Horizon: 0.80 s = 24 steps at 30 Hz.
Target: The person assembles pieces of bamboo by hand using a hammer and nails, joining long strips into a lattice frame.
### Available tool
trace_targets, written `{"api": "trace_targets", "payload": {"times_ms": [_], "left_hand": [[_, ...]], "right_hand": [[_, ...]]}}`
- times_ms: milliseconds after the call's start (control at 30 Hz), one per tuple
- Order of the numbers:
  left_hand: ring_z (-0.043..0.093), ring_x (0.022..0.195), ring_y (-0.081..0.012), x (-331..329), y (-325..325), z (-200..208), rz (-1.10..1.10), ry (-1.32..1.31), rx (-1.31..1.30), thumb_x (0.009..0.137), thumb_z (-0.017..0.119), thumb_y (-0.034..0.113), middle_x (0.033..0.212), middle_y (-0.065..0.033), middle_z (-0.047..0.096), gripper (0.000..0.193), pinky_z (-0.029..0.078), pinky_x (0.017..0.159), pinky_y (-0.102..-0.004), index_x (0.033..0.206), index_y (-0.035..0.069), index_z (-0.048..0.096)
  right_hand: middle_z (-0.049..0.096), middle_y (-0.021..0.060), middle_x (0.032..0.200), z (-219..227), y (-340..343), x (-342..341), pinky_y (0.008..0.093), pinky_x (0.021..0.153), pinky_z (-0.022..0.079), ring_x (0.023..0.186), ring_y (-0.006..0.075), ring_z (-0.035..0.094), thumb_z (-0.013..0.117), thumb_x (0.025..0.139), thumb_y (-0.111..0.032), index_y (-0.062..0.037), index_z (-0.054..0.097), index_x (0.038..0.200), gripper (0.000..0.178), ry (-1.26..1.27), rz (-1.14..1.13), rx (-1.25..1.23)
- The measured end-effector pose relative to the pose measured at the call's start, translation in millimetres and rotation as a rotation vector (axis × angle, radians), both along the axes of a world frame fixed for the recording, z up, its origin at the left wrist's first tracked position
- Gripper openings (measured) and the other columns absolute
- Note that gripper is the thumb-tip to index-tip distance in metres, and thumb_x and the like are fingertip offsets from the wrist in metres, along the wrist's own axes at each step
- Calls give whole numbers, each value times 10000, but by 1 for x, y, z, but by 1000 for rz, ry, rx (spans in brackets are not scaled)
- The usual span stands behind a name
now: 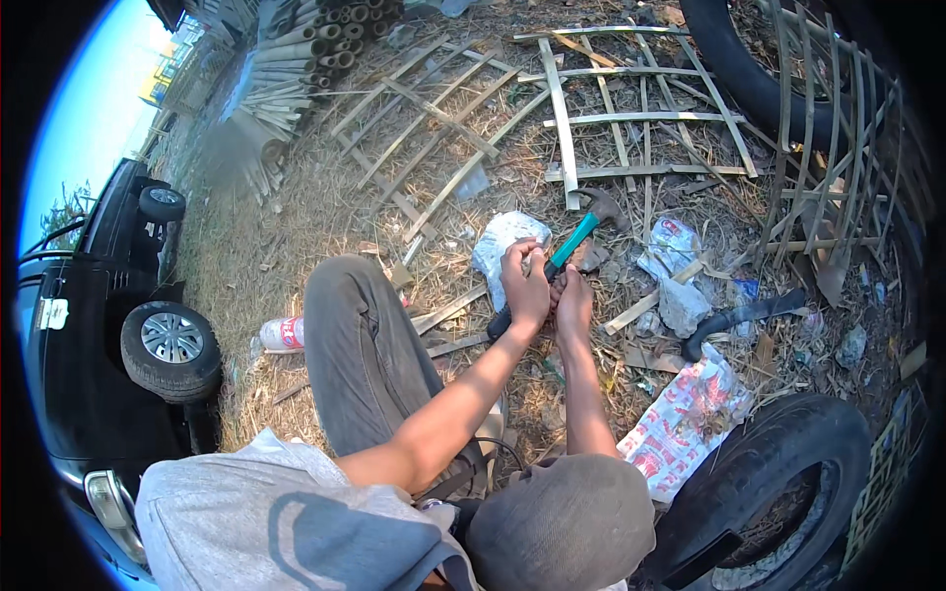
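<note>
My left hand [526, 286] and my right hand [573, 307] are close together in front of my knees, fingers curled inward and nearly touching. Whatever they pinch is too small or hidden to make out. A claw hammer [574, 243] with a teal and black handle slants beneath my left hand, its head up and to the right and its black butt showing left of my left wrist. I cannot tell whether any finger grips it. Just beyond my left hand sits a pale rock [505, 246]. A bamboo strip [655, 295] lies right of my right hand.
Bamboo lattices [641, 119] spread over the dry grass ahead, with stacked bamboo poles [296, 49] behind. A tyre [823, 433] lies at right beside a printed plastic sheet [680, 424]. A curved dark tool [744, 317] is near. A black vehicle [69, 364] stands left, a bottle [283, 334] by my knee.
</note>
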<state>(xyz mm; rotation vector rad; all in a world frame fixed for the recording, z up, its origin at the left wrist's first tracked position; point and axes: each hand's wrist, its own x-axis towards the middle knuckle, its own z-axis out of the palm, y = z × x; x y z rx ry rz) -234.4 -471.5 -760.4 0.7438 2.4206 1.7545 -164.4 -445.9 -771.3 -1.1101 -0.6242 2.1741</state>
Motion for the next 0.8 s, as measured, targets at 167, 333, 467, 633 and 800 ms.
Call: {"api": "trace_targets", "payload": {"times_ms": [167, 333, 467, 633, 800], "left_hand": [[585, 1062, -225, 9, -4, -11, -68, 22, 37, 951, 564, 108, 1094, -129, 660, 141, 426, 963, -349, 1012, -8, 616], [579, 1039, -286, 13, 3, -8, -82, 166, -55, 899, 606, 85, 1069, -133, 675, 103, 454, 922, -402, 948, 1, 641], [552, 1095, -273, 18, 5, 0, -101, 149, -63, 919, 609, 102, 1105, -129, 661, 121, 431, 963, -384, 984, 6, 645], [516, 1204, -174, 1, 10, 136, -228, 66, 374, 1023, 386, 543, 1298, -82, 605, 594, 377, 935, -323, 1229, 31, 606], [507, 1260, -203, 6, 6, 322, -753, 553, 1010, 953, 450, 649, 1320, -130, 590, 754, 427, 926, -333, 1337, 7, 550]], "right_hand": [[393, -61, 650, 3, -8, 25, 252, 531, 327, 577, 56, 393, 455, 1032, -291, -113, 502, 790, 304, -17, -2, -16], [545, 47, 700, 2, -12, 15, 359, 654, 426, 659, 168, 538, 460, 998, -328, 33, 629, 925, 405, -268, 52, 303], [530, 32, 676, -7, -12, 17, 338, 631, 433, 648, 148, 545, 463, 1002, -304, 27, 631, 924, 380, -218, 23, 211], [329, -58, 648, 3, -17, 28, 253, 500, 246, 549, 60, 301, 476, 1021, -308, -153, 384, 722, 350, 52, 21, 11], [308, -66, 626, 10, -12, 31, 248, 490, 237, 529, 54, 294, 467, 1028, -285, -152, 364, 701, 368, 65, 14, -30]]}}
